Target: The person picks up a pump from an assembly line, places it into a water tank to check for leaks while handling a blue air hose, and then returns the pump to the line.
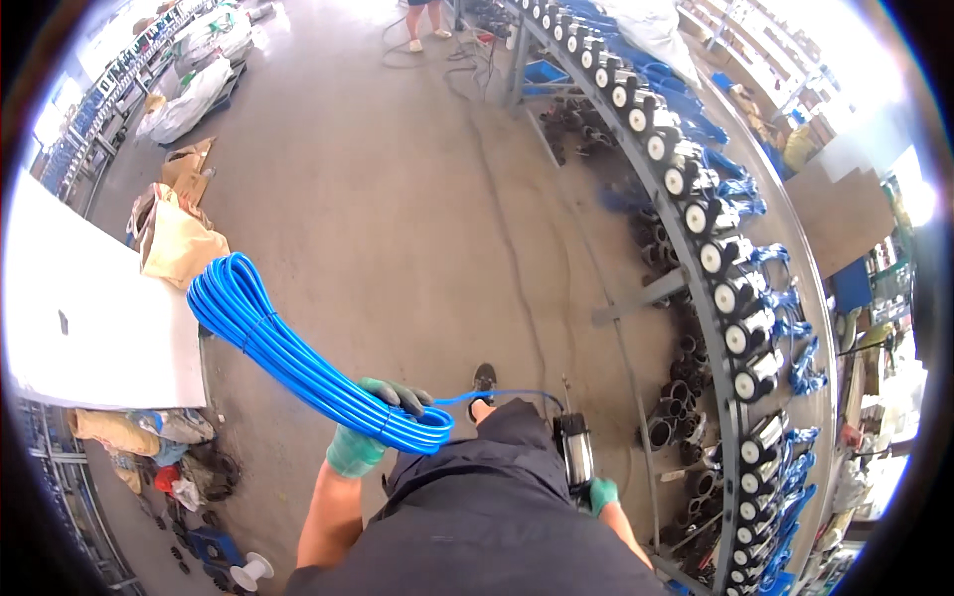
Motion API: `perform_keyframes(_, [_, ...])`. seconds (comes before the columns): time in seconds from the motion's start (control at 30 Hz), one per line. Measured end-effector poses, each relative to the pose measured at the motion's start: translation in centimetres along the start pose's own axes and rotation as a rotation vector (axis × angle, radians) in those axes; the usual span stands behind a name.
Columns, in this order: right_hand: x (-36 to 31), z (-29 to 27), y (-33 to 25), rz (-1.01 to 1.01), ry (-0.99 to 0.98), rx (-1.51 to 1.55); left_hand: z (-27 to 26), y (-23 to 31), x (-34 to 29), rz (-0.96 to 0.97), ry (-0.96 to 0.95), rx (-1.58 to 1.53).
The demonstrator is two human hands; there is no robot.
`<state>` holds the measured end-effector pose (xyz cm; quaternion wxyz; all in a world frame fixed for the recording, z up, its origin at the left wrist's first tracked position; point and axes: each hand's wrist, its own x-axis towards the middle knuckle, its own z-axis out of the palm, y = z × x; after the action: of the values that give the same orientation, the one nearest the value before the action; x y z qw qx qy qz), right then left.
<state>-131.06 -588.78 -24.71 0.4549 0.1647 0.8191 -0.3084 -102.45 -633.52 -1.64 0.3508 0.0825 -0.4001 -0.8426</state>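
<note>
My left hand point(373, 425), in a green glove, grips a long coil of blue cable point(288, 350) that reaches up and to the left over the concrete floor. One strand of the cable runs right from the coil toward a black and silver pump body point(573, 447). My right hand point(600, 493), also in a green glove, holds that pump body low beside my dark jacket. My foot point(483, 380) shows on the floor between the two hands.
A long curved workbench point(730, 397) on the right carries a row of similar pump bodies point(740, 298) with blue cables. Metal parts lie under it. A white tabletop point(89, 328) is at the left, with bags and boxes point(179, 238) behind. Another person's legs point(425, 25) stand far ahead.
</note>
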Motion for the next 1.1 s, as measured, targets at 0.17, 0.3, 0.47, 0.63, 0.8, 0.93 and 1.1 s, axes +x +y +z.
perform_keyframes(0.17, [3.6,4.2,-21.4,-0.173,0.002,0.005,-3.5,2.2,13.7,0.103,0.1,0.143])
perform_keyframes(0.3, [4.8,7.3,-38.6,-0.238,-0.041,0.104,-9.1,2.9,25.1,0.13,0.086,0.195])
perform_keyframes(0.47, [7.3,12.4,-58.0,-0.267,0.002,0.167,-18.1,3.2,41.9,0.144,0.044,0.224])
perform_keyframes(0.63, [5.3,13.2,-76.2,-0.292,-0.025,0.373,-21.1,7.3,58.9,0.101,-0.052,0.159])
perform_keyframes(0.8, [3.6,12.1,-94.5,-0.526,-0.024,0.458,-23.8,11.6,75.9,0.131,-0.205,0.123])
perform_keyframes(0.93, [5.0,9.1,-108.8,-0.511,0.007,0.579,-25.6,11.9,89.3,0.219,-0.343,0.031])
perform_keyframes(1.1, [11.0,2.6,-125.8,-0.684,0.049,0.609,-24.2,13.2,105.9,0.266,-0.435,-0.097])
